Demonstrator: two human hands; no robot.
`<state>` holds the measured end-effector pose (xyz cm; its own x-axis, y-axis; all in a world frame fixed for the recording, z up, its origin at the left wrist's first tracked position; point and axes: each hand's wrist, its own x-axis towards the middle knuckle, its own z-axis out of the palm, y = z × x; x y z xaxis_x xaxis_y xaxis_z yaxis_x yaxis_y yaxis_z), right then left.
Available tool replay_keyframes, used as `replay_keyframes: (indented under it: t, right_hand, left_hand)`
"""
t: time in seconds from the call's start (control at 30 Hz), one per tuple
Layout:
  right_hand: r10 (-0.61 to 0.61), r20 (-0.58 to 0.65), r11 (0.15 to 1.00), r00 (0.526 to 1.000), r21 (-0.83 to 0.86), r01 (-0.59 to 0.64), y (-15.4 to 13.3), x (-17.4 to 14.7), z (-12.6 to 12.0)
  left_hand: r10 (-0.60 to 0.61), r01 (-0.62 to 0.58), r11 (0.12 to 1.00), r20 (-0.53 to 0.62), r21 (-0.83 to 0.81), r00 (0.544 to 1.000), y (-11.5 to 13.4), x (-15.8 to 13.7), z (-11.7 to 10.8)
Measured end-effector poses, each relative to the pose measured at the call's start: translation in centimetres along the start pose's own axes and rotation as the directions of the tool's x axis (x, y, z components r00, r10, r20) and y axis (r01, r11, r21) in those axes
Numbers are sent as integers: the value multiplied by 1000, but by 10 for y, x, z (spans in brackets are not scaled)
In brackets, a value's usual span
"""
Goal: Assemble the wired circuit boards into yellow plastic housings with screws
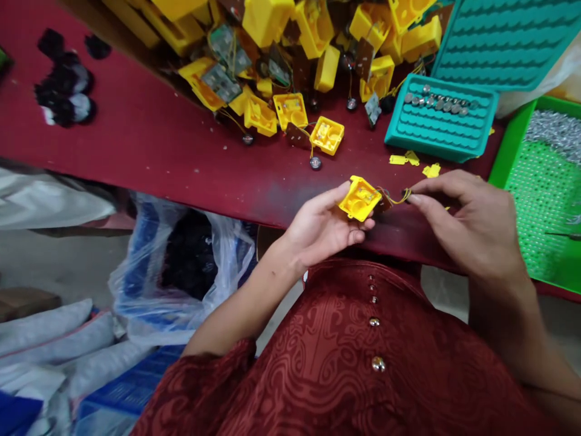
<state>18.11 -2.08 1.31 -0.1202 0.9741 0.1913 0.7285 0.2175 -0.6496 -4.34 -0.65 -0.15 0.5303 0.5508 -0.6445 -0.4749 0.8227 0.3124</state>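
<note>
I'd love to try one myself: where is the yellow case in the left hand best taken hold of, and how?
I'd grip the case by its outer wall at the left, coming from that side, where the left hand has its thumb. Its open side faces up, so fingers could stray inside, and thin wires lead off rightward to the right hand and might snag.

Two hands are in view, one left hand (320, 227) and one right hand (476, 221), with one yellow casing (358, 201) held. The one bench (158, 169) carries two ribbed teal trays (436, 129), at least ten metal button cells (439, 104), one green tray (511, 148) and heaped yellow casings (269, 21), overlapping too much to count. Below: at least two blue crates (120, 384), at least three white sacks (45, 330).
</note>
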Motion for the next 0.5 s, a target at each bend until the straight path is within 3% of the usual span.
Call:
replay_keyframes:
  t: [0.07, 0.13, 0.33, 0.5]
  right_hand:
    - [99, -11, 974, 995, 205, -94, -3, -12, 4]
    - [133, -34, 958, 990, 260, -120, -7, -19, 8]
    - [101, -144, 990, 984, 109, -85, 1, -23, 10]
    - [-11, -56, 996, 998, -94, 6, 18, -4, -7]
  left_hand:
    - [34, -35, 999, 12, 19, 999, -9, 2, 5]
    - [95, -96, 993, 17, 74, 995, -17, 6, 9]
    - [195, -195, 967, 17, 165, 981, -32, 11, 12]
    - [119, -110, 957, -19, 268, 993, -26, 3, 9]
